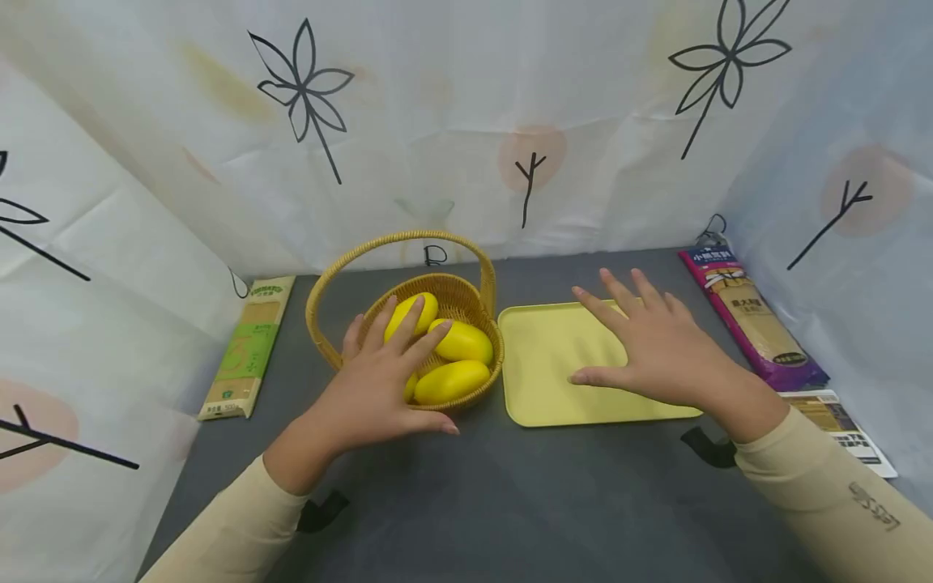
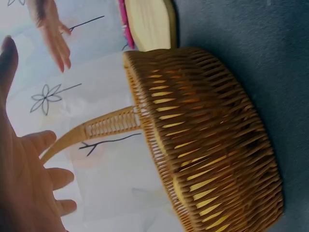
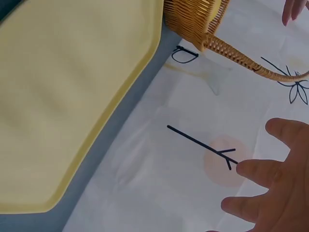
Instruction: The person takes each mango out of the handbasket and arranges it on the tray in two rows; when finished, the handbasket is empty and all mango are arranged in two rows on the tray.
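Note:
A woven wicker basket (image 1: 496,374) with a tall arched handle (image 2: 113,124) holds several smooth yellow mangoes (image 1: 453,382). Above the basket's near left side, my left hand (image 1: 372,397) is spread with nothing in its grasp, and it covers part of the fruit in the head view. To the basket's right lies a shallow pale yellow tray (image 1: 554,405) with nothing on it. My right hand (image 1: 656,352) hovers over the tray's right part, fingers spread apart and holding nothing. In the right wrist view its fingers (image 3: 260,173) stand clear of the tray.
A green-labelled pack of noodles (image 1: 248,348) lies at the left edge of the dark grey table (image 1: 466,502). Along the right edge lie a purple pack (image 1: 754,316) and a white-edged packet (image 1: 863,441), partly behind my right forearm. Patterned white cloth (image 1: 437,97) encloses the table.

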The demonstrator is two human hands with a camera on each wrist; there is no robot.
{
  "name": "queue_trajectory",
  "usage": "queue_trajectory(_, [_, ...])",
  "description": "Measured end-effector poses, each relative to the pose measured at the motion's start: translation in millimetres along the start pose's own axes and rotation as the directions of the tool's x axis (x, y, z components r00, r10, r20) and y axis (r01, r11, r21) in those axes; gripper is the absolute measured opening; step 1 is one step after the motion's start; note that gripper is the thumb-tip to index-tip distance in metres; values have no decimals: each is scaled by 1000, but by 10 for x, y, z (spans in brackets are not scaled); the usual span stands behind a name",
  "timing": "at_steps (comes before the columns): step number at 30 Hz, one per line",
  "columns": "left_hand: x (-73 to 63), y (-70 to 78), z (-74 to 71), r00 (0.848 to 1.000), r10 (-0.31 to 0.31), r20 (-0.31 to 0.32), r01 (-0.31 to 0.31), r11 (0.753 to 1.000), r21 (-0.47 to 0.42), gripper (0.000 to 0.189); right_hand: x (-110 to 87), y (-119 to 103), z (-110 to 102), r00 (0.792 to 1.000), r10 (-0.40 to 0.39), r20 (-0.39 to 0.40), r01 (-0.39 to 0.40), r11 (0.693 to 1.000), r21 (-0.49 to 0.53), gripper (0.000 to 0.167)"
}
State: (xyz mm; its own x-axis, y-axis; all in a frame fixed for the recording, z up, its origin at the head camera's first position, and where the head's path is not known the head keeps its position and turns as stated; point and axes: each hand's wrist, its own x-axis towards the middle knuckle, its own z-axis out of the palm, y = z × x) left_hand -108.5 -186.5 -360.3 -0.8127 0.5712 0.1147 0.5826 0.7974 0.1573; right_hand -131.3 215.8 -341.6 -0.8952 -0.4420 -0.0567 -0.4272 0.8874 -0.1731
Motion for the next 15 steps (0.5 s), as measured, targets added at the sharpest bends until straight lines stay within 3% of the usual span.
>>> queue_trajectory(5, [-20,-20,-86,993,74,-87,-79,995,-56,131,-8,16,-46,999,2,-41,0,999,47,113])
queue_trajectory(9, [-52,-48,-176,973,128,-192,-153,981,-122,127,-12,10,-67,998,-11,-66,19,993,114,110])
queue_trajectory(12, [-83,-85,-225,941,153,-303,-215,959,-186,121,-7,9,-65,996,-23,-86,37,986,161,109])
queue_trajectory(15, [-122,-129,-234,882,163,-443,-289,928,-234,116,-4,23,-48,994,-30,-107,52,976,212,107])
